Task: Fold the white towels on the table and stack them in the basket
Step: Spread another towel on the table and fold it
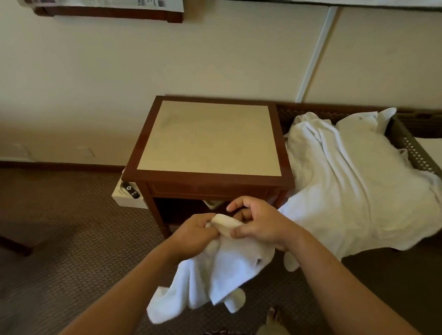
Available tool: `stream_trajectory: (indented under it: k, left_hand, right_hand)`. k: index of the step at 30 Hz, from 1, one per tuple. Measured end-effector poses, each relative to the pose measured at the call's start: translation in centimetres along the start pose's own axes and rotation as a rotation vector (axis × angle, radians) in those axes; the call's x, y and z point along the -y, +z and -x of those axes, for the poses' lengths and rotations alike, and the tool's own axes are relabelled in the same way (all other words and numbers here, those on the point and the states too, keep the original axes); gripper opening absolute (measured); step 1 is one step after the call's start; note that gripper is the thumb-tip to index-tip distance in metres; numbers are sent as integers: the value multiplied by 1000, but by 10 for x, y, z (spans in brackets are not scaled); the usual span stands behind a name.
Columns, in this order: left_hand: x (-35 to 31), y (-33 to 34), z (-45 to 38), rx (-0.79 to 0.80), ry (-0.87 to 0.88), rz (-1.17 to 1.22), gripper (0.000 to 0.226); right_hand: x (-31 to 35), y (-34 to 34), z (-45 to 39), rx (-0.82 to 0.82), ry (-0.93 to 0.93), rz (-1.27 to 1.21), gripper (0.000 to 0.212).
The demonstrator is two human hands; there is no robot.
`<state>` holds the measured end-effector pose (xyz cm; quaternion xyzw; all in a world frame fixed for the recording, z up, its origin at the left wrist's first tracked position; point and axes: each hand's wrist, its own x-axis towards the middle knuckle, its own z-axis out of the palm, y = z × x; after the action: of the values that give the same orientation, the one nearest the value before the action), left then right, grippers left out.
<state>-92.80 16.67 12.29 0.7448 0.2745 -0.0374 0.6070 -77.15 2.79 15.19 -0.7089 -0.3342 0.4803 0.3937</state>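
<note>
A small white towel [216, 273] hangs crumpled in the air in front of the wooden side table [210, 139]. My left hand [195, 233] and my right hand [257, 222] both pinch its top edge, close together, just below the table's front edge. The towel's loose corners dangle toward the carpet. A large heap of white towels [358, 182] lies to the right of the table, draped over something hidden. At the far right stands a brown perforated basket [415, 150] with a folded white towel [441, 151] inside.
The table top is bare. A white box with a black remote [129, 192] sits at the table's left side. Patterned brown carpet covers the floor. A dark furniture leg [10, 245] crosses the left. A bare foot [274, 319] shows at the bottom.
</note>
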Motion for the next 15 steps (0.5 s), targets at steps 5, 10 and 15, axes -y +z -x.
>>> stream_trajectory:
  k: [5,10,15]
  left_hand:
    - [10,-11,3,-225,-65,-18,23]
    - [14,-1,4,-355,-146,-3,13]
    - [7,14,11,-453,-124,85,24]
  right_hand:
    - [-39,-11,6,-68,132,219,18]
    - [-42,24,1,-349,75,-231,15]
    - [-24,48,-3,-539,-13,-187,9]
